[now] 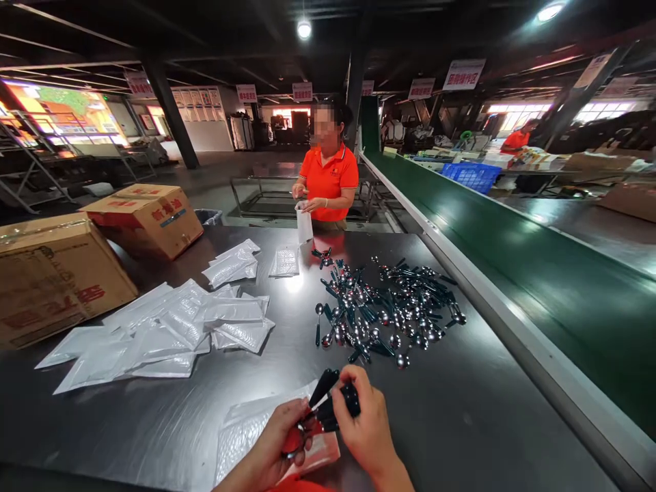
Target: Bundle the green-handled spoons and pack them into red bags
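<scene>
"Dark, glossy metal tabletop (461,430), lower half of frame. The grip?"

"Bottom centre. Left hand (287,437) closed round the bowl ends of a bunch of shiny metal spoons with dark handles (324,387). Right hand (367,420) curled narrow at the handle ends; pinching or only touching, cannot tell."

"Beneath?"

"White, crinkled padded mailers (240,437), flat on the tabletop."

"Farther out?"

"Loose spoon pile (376,307), right of centre. Heap of white mailers (169,331), left. Brown cardboard boxes (56,280), left edge."

"Beyond?"

"Person in an orange shirt (331,174), upper centre, holding a white pouch (304,225). Green conveyor belt (486,239) slants down the right."
</scene>
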Demonstrator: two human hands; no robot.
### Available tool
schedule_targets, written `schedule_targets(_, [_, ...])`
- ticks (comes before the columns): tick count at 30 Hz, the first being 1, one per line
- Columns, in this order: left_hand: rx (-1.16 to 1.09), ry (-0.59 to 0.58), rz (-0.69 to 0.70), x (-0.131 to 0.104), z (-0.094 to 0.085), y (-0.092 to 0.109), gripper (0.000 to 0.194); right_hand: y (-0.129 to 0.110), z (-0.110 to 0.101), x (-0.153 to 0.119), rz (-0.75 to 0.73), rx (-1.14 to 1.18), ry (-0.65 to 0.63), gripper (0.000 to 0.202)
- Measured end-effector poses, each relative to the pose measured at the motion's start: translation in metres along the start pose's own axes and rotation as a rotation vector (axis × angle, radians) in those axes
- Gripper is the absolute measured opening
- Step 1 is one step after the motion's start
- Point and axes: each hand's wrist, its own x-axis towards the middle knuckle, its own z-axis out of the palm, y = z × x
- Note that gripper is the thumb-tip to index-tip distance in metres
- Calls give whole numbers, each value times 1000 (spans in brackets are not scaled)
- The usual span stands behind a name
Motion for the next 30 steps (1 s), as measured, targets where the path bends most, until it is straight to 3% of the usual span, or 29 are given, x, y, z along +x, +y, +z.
schedule_targets(3, [66,5,71,6,-5,0,50,5,0,-1,92,-41,-42,35])
schedule_targets(6, [130,20,135,13,-11,2,54,8,0,-2,126,-42,-149,46])
schedule_targets(9, [202,6,142,19,-14,3,59,8,1,-4,124,12,-143,42])
schedule_targets(15, [257,-62,148,22,-12,-2,60,6,4,-6,129,58,-82,15])
schedule_targets(22, [480,18,150,6,-6,7,59,17,11,-11,458,158,-75,28])
schedule_targets(26, [593,-13,83,13,-10,13,60,40,19,-27,802,372,-10,35])
schedule_targets(28, [853,-53,139,20,-19,12,58,54,17,-37,960,430,65,39])
schedule_targets(30, [1271,-59,274,29,-31,8,52,70,9,-46,1037,418,154,41])
